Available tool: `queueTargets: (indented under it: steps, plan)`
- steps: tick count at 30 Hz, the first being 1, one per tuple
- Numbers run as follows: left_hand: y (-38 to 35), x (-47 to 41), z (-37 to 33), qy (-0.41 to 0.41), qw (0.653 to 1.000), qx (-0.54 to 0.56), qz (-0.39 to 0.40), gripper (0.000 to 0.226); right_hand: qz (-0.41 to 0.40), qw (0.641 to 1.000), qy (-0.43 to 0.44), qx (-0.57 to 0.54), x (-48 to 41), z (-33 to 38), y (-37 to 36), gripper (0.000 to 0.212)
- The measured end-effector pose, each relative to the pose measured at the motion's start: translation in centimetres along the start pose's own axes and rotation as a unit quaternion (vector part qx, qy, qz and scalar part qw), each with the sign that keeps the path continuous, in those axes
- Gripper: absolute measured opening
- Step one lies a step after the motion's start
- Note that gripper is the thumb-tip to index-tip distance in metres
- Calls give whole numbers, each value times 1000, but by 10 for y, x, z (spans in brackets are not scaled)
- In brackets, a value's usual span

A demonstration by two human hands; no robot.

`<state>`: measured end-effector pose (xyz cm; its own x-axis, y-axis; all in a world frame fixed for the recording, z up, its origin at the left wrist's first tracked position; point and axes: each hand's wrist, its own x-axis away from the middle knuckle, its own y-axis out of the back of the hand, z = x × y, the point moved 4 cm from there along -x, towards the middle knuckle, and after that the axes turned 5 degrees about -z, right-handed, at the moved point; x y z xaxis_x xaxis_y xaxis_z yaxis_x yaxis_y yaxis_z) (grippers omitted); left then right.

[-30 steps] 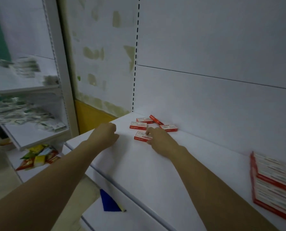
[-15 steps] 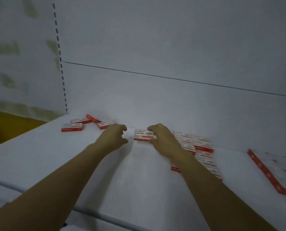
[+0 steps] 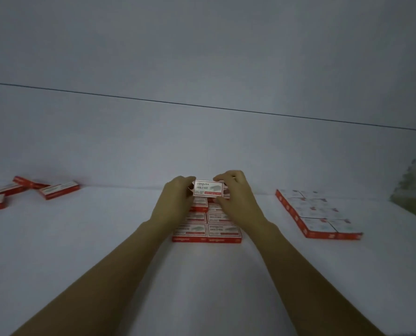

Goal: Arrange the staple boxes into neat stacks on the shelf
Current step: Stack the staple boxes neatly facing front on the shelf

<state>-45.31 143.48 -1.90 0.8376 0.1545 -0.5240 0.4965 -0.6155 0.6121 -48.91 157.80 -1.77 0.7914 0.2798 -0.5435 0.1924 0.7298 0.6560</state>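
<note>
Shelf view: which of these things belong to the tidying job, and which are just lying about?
In the job:
- held box, pinched between left hand and right hand
- middle block of boxes
- right block
- loose boxes, far left
- shelf

Not in the job:
- back panel
- blurred thing at right edge, too unclear to name

Dim, bluish light, wide-angle edge warping

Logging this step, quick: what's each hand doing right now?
Left hand: grips the left end of a staple box.
Right hand: grips the right end of the same box.
</note>
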Motion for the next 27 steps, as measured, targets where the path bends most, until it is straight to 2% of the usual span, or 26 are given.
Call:
queueTargets:
  steps: [4, 10, 12, 15, 18, 20, 23, 27]
  plan:
    - [-12, 2, 7, 15, 999, 47, -21, 41, -20, 999, -11, -32, 4, -7, 0, 39]
    - [-12, -1, 13, 24, 996, 86, 2, 46, -26, 999, -18, -37, 5, -14, -3, 40]
    - [-8, -2, 15, 37, 994, 99, 11, 46, -15, 995, -46, -82, 4, -18, -2, 41]
    - [-1, -4, 15, 71, 983, 166, 41, 38, 35, 962, -133, -237, 7, -24, 3, 40]
    - [4, -6, 15, 134, 955, 255, 70, 24, 68, 943, -162, -283, 7, -29, 8, 37]
    - [2, -8, 17, 182, 935, 288, 95, 39, 86, 920, -196, -328, 5, -29, 6, 41]
    - [-1, -9, 19, 247, 910, 307, 130, 54, 126, 862, -268, -411, 4, -20, -2, 46]
    - [-2, -5, 22, 310, 878, 316, 181, 50, 160, 828, -312, -438, 5, -16, -5, 51]
